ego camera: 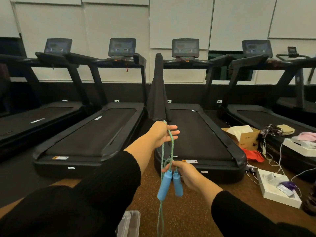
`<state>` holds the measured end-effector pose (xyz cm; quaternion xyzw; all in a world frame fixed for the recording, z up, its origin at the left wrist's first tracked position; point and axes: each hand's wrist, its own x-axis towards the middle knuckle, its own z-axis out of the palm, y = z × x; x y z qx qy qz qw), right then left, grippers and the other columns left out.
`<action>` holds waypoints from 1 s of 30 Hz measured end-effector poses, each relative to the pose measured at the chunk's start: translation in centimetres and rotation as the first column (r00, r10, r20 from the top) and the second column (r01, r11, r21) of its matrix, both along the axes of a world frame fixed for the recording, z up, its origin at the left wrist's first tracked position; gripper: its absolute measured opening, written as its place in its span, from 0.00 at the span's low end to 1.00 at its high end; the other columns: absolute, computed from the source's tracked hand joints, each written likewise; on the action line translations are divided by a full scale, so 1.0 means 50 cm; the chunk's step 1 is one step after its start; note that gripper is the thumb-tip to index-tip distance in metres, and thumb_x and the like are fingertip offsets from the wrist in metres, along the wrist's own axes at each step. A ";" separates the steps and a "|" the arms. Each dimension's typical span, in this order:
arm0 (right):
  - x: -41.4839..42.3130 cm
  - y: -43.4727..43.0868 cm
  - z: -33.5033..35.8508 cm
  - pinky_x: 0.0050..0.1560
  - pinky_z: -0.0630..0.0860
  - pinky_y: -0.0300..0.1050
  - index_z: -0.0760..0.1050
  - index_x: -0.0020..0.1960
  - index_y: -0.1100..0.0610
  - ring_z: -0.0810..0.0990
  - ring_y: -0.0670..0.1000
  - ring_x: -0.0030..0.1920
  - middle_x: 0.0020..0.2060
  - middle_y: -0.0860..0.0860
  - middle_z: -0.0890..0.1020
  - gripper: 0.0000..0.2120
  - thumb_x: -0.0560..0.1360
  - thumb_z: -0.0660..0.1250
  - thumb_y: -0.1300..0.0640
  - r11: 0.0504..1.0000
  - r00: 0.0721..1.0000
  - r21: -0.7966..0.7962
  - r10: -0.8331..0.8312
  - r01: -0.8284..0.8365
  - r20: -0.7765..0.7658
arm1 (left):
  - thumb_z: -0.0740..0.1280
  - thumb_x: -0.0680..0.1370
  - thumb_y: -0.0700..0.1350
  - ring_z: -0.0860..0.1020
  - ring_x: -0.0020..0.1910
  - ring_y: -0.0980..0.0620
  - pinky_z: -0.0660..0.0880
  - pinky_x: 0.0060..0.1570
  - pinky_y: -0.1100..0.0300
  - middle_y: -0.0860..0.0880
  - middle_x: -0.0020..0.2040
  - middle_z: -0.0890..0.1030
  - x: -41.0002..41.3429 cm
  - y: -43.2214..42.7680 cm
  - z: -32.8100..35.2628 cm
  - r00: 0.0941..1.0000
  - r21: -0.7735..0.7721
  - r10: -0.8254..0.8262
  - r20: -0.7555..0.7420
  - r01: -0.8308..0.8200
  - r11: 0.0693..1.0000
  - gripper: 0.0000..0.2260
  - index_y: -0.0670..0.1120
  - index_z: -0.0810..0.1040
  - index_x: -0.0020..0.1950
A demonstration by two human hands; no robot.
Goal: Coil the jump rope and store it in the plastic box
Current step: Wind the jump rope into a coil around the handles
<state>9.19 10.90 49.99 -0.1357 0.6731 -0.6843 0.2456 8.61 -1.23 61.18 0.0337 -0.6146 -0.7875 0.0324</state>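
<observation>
The jump rope (pixel 172 146) is a green-and-white braided cord with two blue foam handles (pixel 165 184). My left hand (pixel 161 134) is stretched out ahead, pinching a fold of the cord with the other fingers spread. My right hand (pixel 185 175) is nearer and lower, gripping the cord just above both handles, which hang side by side. A long loop of cord drops below the handles to the bottom edge. The clear plastic box (pixel 129 223) lies on the floor at the bottom, partly hidden by my left sleeve.
Several black treadmills (pixel 196 134) stand in a row ahead, a dark cloth (pixel 158 89) draped between two. On the brown floor at right lie a white tray (pixel 278 189), cardboard boxes (pixel 244 135), red cloth (pixel 253 154), cables and clothing.
</observation>
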 end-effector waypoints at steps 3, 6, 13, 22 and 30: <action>0.014 0.000 0.015 0.50 0.75 0.45 0.74 0.41 0.61 0.83 0.53 0.47 0.44 0.60 0.84 0.15 0.80 0.52 0.58 0.994 0.994 -0.036 0.104 -0.103 0.027 | 0.48 0.82 0.33 0.72 0.66 0.37 0.72 0.58 0.46 0.40 0.57 0.72 -0.008 -0.013 0.000 0.999 0.040 0.043 -0.004 -0.043 0.998 0.23 0.38 0.47 0.76; 0.014 -0.003 0.022 0.57 0.75 0.52 0.73 0.39 0.62 0.83 0.58 0.46 0.40 0.61 0.84 0.16 0.80 0.53 0.58 0.984 0.986 -0.139 0.123 -0.107 0.110 | 0.47 0.82 0.33 0.72 0.66 0.37 0.72 0.57 0.47 0.40 0.58 0.71 -0.021 -0.032 -0.014 0.995 0.067 0.095 0.014 -0.096 0.993 0.23 0.38 0.45 0.77; 0.011 -0.007 0.023 0.45 0.75 0.47 0.72 0.39 0.61 0.79 0.54 0.33 0.30 0.56 0.78 0.17 0.81 0.55 0.53 0.981 0.980 -0.156 0.135 -0.112 0.145 | 0.48 0.82 0.34 0.73 0.65 0.38 0.72 0.59 0.49 0.36 0.67 0.72 -0.038 -0.067 -0.064 0.973 0.032 0.229 0.037 -0.230 0.973 0.19 0.34 0.53 0.74; 0.000 -0.003 0.028 0.49 0.78 0.49 0.69 0.40 0.59 0.81 0.54 0.35 0.31 0.55 0.78 0.14 0.82 0.55 0.54 0.985 0.990 -0.163 0.070 -0.049 0.125 | 0.59 0.76 0.39 0.71 0.39 0.50 0.69 0.49 0.54 0.46 0.46 0.72 -0.003 -0.113 -0.174 0.898 -0.551 0.108 0.427 0.164 0.818 0.03 0.43 0.71 0.47; -0.001 0.014 0.083 0.50 0.80 0.50 0.71 0.47 0.60 0.83 0.57 0.41 0.37 0.59 0.82 0.11 0.80 0.58 0.53 0.984 0.989 -0.105 0.146 -0.141 0.037 | 0.60 0.77 0.35 0.76 0.55 0.60 0.70 0.58 0.61 0.53 0.51 0.79 0.026 -0.056 -0.161 0.934 -0.685 -0.324 0.151 0.335 0.647 0.21 0.50 0.70 0.68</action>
